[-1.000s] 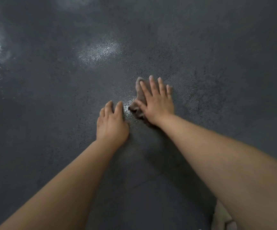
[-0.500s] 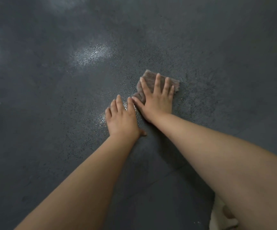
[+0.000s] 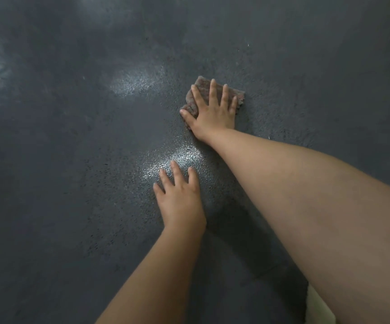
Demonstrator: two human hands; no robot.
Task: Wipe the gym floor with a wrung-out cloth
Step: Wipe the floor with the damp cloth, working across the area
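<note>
Right hand (image 3: 212,113), fingers spread, presses a folded grey-brown cloth (image 3: 203,86) onto the dark speckled gym floor (image 3: 72,206) at upper centre; left hand (image 3: 178,199) rests flat below, well apart.

1. This looks like a gym or sports hall: the floor (image 3: 72,206) is dark grey, rubbery sheeting with a fine pebbled grain.
2. The floor fills the whole view with no rug or tile pattern, only a faint seam (image 3: 266,273) between sheets.
3. Overhead light leaves pale glossy patches (image 3: 135,81) on its damp-looking finish.
</note>
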